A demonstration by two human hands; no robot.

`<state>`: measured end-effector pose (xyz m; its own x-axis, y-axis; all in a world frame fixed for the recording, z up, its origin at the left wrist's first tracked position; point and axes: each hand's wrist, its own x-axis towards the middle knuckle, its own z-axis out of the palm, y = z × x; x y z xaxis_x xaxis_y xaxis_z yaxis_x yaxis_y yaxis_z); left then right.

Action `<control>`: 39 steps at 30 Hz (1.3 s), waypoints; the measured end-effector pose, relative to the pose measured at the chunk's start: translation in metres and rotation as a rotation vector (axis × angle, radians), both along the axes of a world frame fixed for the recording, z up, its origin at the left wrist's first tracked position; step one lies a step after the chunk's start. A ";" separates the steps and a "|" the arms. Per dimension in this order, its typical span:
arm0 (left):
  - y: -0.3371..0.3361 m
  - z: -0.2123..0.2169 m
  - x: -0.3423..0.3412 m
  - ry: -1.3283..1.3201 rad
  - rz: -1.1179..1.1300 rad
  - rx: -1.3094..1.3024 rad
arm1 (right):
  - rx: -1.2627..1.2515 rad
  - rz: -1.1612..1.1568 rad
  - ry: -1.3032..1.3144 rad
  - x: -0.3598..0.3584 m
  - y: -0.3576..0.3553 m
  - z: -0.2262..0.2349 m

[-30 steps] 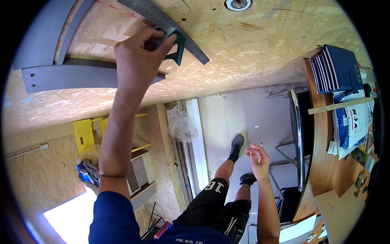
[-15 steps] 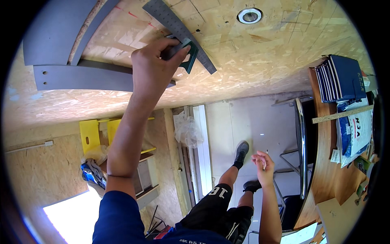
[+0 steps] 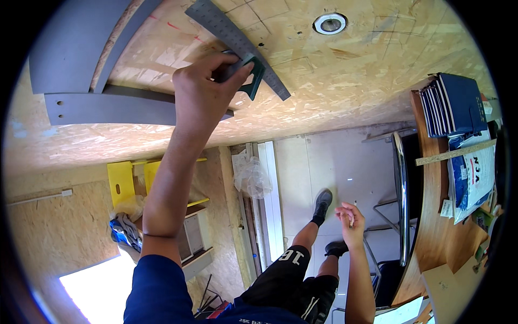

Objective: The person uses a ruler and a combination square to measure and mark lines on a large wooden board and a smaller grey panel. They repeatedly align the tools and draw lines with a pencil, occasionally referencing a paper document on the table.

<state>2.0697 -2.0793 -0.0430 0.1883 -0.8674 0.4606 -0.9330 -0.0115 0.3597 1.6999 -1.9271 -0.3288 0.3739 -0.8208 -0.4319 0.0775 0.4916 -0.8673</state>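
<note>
My left hand (image 3: 204, 81) is raised to the upper middle and closed on the green handle of a square. The square's wide grey metal blade (image 3: 245, 49), marked with rows of small dots, lies slanted against the chipboard wall (image 3: 334, 65). Thumb and fingers pinch the green part; the palm side of the grip is partly hidden. Lower right, my right hand (image 3: 350, 220) hangs over the floor with fingers curled round a thin pencil-like stick (image 3: 353, 213). Only a short length of it shows.
Grey panels (image 3: 70, 48) and a grey strip (image 3: 108, 110) are on the wall at upper left. A round fitting (image 3: 330, 23) sits in the wall. To the right stand a wooden desk (image 3: 426, 243) with blue folders (image 3: 456, 105) and a chrome-framed chair (image 3: 400, 200). Yellow pieces (image 3: 121, 183) lie left.
The view has shifted slightly, so the wall and panels sit a little lower. Both hands keep the same grips, and the blade stays against the wall.
</note>
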 end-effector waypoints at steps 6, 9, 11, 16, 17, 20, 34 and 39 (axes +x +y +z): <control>0.000 0.001 -0.003 0.042 0.014 0.016 | 0.015 0.004 -0.006 -0.005 -0.001 -0.001; 0.000 0.001 -0.003 0.048 0.013 0.009 | 0.023 -0.015 -0.003 -0.005 0.000 -0.001; 0.000 0.000 -0.003 0.053 0.012 0.003 | 0.018 -0.014 -0.002 -0.006 0.000 -0.002; 0.000 0.001 -0.004 0.057 0.016 0.015 | 0.008 -0.022 0.001 -0.008 0.001 -0.005; 0.000 0.002 -0.004 0.054 0.019 0.017 | 0.008 -0.021 0.005 -0.008 0.001 -0.005; 0.000 0.002 -0.003 0.045 0.024 0.020 | 0.004 -0.028 0.008 -0.008 0.001 -0.006; 0.000 0.003 -0.002 0.019 0.014 0.043 | 0.019 0.005 0.007 -0.010 0.000 -0.007; 0.001 0.003 -0.001 0.049 0.013 0.040 | 0.018 -0.014 0.024 -0.007 -0.001 -0.005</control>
